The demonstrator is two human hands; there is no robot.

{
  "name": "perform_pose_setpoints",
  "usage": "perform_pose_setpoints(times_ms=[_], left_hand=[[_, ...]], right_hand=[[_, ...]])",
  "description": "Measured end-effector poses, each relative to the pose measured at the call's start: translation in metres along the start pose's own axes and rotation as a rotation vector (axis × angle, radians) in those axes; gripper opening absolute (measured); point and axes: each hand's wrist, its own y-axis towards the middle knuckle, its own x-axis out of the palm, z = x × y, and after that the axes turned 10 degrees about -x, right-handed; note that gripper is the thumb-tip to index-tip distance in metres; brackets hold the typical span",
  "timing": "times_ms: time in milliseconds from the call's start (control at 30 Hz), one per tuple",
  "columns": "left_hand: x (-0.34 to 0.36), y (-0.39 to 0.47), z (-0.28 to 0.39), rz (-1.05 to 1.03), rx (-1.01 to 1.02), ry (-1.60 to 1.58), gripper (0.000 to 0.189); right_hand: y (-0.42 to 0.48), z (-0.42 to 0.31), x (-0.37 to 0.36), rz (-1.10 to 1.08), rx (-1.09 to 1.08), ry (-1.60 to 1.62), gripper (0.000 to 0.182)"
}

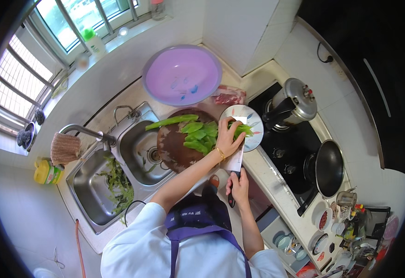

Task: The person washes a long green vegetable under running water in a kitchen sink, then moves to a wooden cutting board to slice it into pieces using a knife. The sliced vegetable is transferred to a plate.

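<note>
My right hand [239, 187] grips the black handle of a wide-bladed kitchen knife [236, 161]. The blade reaches up over the edge of a patterned plate [256, 116]. Fingers spread, my left hand [228, 139] lies over the blade and touches sliced green vegetable pieces [241, 130] above the plate. More flat green slices [200, 135] rest on a round, dark wooden cutting board [174, 153]. An uncut green stalk [171, 121] lies across the board's upper left, its tip over the sink.
A double steel sink [84, 194] holds green leaves and peelings [119, 187]. Behind the board are a purple basin [181, 76] and raw meat [228, 95]. On the right, a black gas hob [275, 146] carries a pressure cooker [294, 102] and a wok [329, 168]. Below them, a drawer with bowls [285, 241] is pulled out.
</note>
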Motion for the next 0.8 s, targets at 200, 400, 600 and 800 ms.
perform_pose_setpoints(times_ms=[200, 400, 600, 800], left_hand=[[0.057, 0.004, -0.064, -0.361, 0.101, -0.128, 0.028], [0.051, 0.032, -0.046, -0.432, 0.279, 0.171, 0.033], [0.067, 0.022, -0.038, -0.565, 0.081, -0.009, 0.018], [0.046, 0.025, -0.067, -0.703, 0.354, 0.248, 0.015]], right_hand=[[0.046, -0.007, -0.062, 0.118, 0.031, -0.102, 0.01], [0.052, -0.013, -0.094, 0.129, 0.091, -0.045, 0.01], [0.062, -0.016, -0.087, 0.088, 0.096, -0.006, 0.01], [0.07, -0.005, -0.097, 0.126, 0.099, 0.008, 0.011]])
